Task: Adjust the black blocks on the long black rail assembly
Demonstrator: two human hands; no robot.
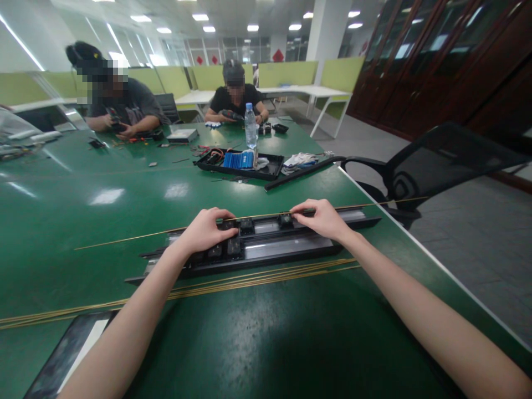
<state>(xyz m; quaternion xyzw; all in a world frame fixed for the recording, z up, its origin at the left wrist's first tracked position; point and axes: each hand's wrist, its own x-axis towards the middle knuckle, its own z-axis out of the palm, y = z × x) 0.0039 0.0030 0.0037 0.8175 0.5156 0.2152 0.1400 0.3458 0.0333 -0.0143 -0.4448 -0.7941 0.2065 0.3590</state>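
Observation:
A long thin golden rod (pixel 137 238) runs across black channel-shaped rails (pixel 286 247) on the green table, reaching past the table's right edge. Several small black blocks (pixel 234 247) sit in the rails' silvery channels. My left hand (pixel 208 227) is closed, its thumb and fingers around a black block at the far rail, just beside the rod. My right hand (pixel 320 217) pinches the rod between thumb and forefinger, close to another black block (pixel 285 220). Its other fingers are curled in.
More golden rods (pixel 257 277) lie in front of the rails. A black tray (pixel 270 169) with a blue item, a water bottle (pixel 251 127), gloves (pixel 301 162) and a black strip (pixel 303 173) are farther back. Two people work across the table. An office chair (pixel 436 160) stands right.

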